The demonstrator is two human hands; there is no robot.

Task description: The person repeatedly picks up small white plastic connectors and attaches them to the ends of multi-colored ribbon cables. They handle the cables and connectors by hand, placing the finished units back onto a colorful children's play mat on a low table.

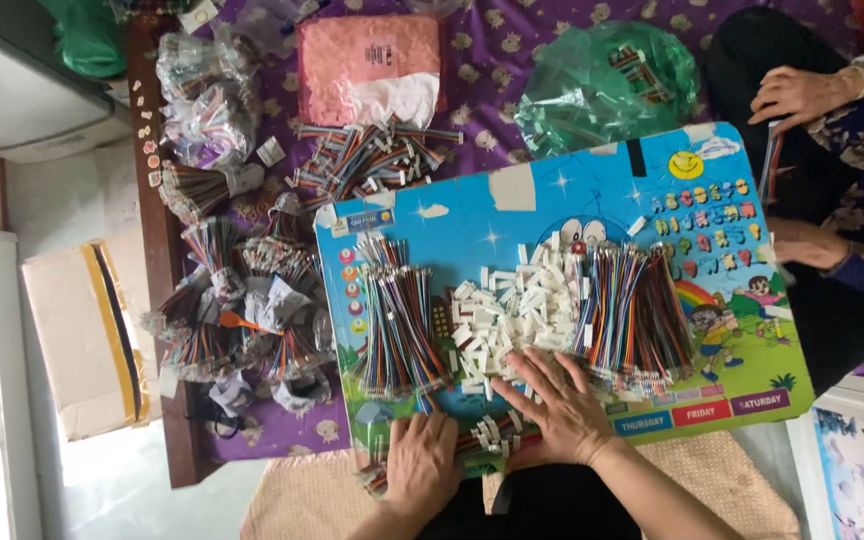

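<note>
— Nearest? — Left hand (420, 462) flat, fingers spread, pressing a wire bundle (472, 442) at the blue board (512, 215) edge; right hand (559, 409) open, fingers splayed on the white connector pile (512, 310) mid-board.

A heap of small white plastic connector housings (517, 310) lies loose in the middle of a bright blue cartoon-printed board (512, 205), the pieces tumbled at every angle. On one side of the heap rests a sheaf of thin multicoloured wires (399, 325), laid roughly parallel and fanning a little at the ends; on the other side a wider sheaf of the same multicoloured wires (632, 315) lies just beside the white pieces. At the board's near edge sits a smaller bunch of wires with white housings already on their ends (482, 440), partly covered.
</note>
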